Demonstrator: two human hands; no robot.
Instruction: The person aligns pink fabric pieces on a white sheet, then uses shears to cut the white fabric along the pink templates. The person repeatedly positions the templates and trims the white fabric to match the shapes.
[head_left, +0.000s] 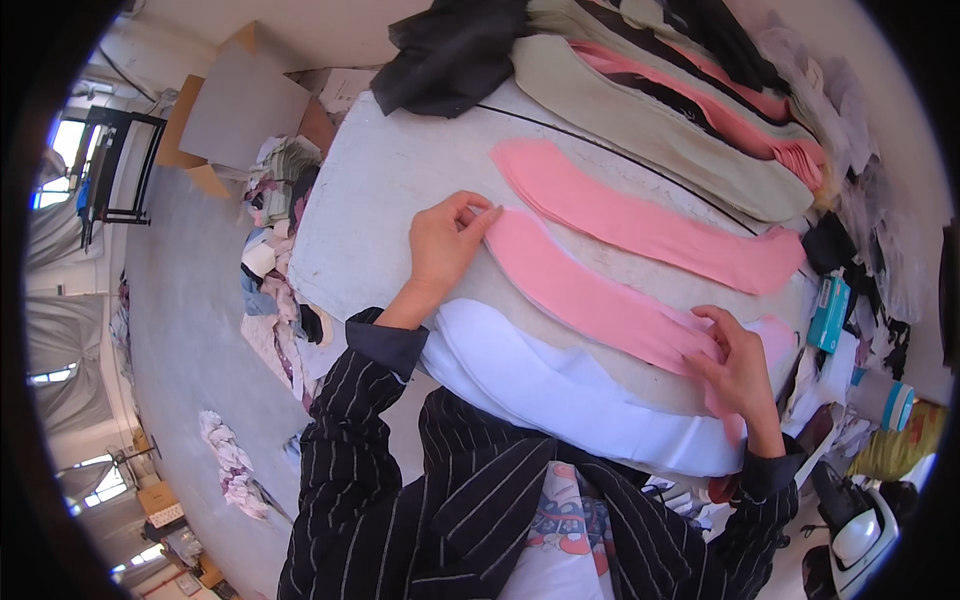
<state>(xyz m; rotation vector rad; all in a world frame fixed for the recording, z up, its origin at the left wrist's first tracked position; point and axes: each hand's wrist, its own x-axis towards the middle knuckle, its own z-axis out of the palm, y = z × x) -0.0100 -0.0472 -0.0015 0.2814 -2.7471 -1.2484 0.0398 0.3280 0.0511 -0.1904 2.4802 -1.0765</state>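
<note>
My left hand (445, 250) pinches the left end of a long pink sock (600, 295), which lies flat and stretched out on the pale table (360, 220). Toward its right end, my right hand (738, 365) grips the same sock between thumb and curled fingers, the index finger held apart. A flap of the pink fabric hangs below that hand. Just beyond lies another pink sock (640, 222), spread flat and touched by neither hand. Nearer my body, a layered pile of long white socks (570, 385) runs along the table's front edge.
At the back are a green, pink and black sock pile (660, 130) and black cloth (450, 55). A teal box (828, 313) and an iron (858, 540) stand right. Left are heaped fabric scraps (270, 270), a cardboard box (240, 110) and a crumpled cloth (232, 465) on the floor.
</note>
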